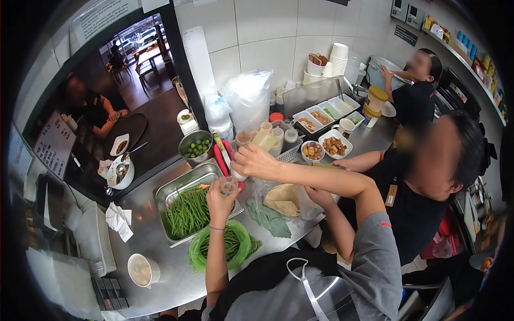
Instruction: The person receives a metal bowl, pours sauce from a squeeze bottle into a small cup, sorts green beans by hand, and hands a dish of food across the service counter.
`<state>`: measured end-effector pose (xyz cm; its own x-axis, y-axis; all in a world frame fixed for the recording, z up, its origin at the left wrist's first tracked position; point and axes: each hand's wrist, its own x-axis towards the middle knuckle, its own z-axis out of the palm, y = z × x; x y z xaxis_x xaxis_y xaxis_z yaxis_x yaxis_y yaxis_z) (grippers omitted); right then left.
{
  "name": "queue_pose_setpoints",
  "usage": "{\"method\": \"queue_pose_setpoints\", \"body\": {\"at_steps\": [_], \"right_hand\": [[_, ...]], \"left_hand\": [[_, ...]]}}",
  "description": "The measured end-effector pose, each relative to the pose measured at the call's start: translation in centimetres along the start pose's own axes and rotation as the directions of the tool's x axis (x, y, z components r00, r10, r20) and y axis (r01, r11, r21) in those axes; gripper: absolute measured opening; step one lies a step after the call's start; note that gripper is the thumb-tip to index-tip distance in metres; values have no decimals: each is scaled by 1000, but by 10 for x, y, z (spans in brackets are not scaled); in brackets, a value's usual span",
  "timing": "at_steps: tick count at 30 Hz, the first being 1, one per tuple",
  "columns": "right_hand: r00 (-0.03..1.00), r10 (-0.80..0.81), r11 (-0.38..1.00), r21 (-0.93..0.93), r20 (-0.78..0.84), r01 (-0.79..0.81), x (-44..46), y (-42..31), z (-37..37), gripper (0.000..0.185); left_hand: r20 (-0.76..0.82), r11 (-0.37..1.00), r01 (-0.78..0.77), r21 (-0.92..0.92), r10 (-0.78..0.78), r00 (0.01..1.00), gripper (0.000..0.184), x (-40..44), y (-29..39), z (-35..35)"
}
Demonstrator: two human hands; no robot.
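Note:
My left hand [220, 200] is closed round a small clear plastic cup [229, 185], raised over the right end of a steel tray [160, 200] of green beans [187, 212]. Just right of it, my right hand [251, 161] grips a squeeze bottle [239, 172], its fingers wrapped round it; much of the bottle is hidden. A green bag [201, 251] of cut beans sits below my left forearm. Behind my right hand are several sauce bottles [277, 138] and a pale yellowish container [264, 140]. A steel bowl of green limes [196, 148] stands beyond the tray.
A co-worker [396, 182] stands close at my right, hands near two bowls of food [335, 145]. Another person [415, 91] is at the back right. A green cloth [273, 218] and brown paper bag [282, 199] lie by the counter edge; a white tub [143, 269] stands front left.

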<state>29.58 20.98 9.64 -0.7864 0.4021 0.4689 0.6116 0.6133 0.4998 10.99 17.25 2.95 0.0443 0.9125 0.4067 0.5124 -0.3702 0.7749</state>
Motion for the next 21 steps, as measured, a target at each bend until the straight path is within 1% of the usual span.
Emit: {"method": "queue_pose_setpoints", "body": {"at_steps": [3,8,10,11,13,17,19,21], "right_hand": [[1000,-14,1000,-5,-28,14,2,0,0,12],[999,-36,999,-11,-6,36,4,0,-1,12],[999,-41,999,-14,-6,41,5,0,0,11],[999,-40,999,-9,-3,40,5,1,0,11],[999,-38,999,-5,1,38,4,2,1,11],[999,-32,999,6,-5,32,4,2,1,11],[1000,-29,1000,4,-3,29,2,0,2,10],[999,-32,999,3,-4,32,3,1,3,10]], "left_hand": [[-15,1000,-15,-25,15,1000,52,-2,-6,2],[-12,998,14,-64,-15,1000,51,-4,-7,3],[-19,988,59,-145,-62,998,51,-4,-8,5],[-20,988,58,-145,-61,998,51,-3,-8,4],[16,992,72,-105,-71,997,61,-3,-9,3],[27,989,75,-131,-72,997,61,-2,-12,5],[14,994,49,-97,-48,999,60,-2,-13,6],[16,992,64,-109,-63,998,60,-3,-10,6]]}}
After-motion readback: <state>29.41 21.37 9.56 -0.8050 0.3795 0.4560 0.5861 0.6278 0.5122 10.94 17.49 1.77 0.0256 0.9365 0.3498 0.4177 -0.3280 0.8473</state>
